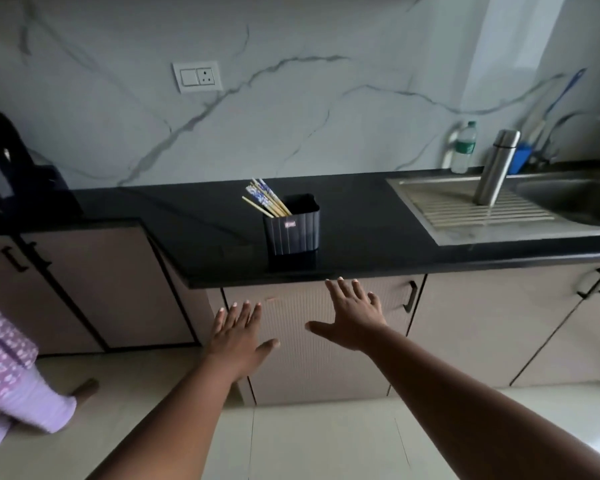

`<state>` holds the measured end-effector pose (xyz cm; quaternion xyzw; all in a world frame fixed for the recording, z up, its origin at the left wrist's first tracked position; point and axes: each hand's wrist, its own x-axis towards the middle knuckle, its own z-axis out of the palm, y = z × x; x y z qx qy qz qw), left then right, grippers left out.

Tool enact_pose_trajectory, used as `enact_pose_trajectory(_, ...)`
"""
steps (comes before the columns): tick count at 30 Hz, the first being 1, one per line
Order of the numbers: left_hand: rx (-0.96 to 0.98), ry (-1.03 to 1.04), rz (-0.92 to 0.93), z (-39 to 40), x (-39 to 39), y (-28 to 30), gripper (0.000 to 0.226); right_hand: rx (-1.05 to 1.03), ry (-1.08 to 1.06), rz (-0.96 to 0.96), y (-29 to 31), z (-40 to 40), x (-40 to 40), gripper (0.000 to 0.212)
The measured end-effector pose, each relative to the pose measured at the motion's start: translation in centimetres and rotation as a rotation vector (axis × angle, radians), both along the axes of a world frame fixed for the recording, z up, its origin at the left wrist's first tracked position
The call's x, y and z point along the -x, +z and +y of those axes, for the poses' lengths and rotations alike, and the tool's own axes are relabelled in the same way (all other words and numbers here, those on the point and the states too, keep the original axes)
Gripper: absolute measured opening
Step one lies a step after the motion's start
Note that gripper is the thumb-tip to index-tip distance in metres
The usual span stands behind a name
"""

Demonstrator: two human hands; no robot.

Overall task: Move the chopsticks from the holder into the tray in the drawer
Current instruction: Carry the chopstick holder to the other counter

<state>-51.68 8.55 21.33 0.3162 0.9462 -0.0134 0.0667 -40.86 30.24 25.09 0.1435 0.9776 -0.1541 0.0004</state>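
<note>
A dark ribbed holder [292, 226] stands near the front of the black counter [201, 244]. Several wooden chopsticks [264, 199] with blue patterned tops lean out of it to the upper left. Below the counter edge, my left hand [238, 336] and my right hand [355, 313] are stretched out flat, fingers spread, holding nothing. Both hover in front of a beige ribbed cabinet front [302, 358] with a black handle [410, 296] at its right. No tray or open drawer is visible.
A steel sink [440, 230] with a drainboard is at the right, carrying a steel flask [496, 168]; a water bottle [464, 147] stands behind. A dark bag [11, 174] sits at the far left. Another person's purple-clothed leg [21, 393] is on the floor at left.
</note>
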Motion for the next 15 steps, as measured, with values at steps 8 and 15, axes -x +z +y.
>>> enact_pose_trajectory(8,-0.032,0.089,0.071,5.6,10.4,3.1,0.085,0.285,-0.095,0.166,2.2,8.6,12.4,0.098)
enact_pose_trajectory(15,-0.309,0.343,-0.063,9.6,17.1,4.1,0.068,0.658,-0.154,0.288,4.3,14.7,21.6,0.087)
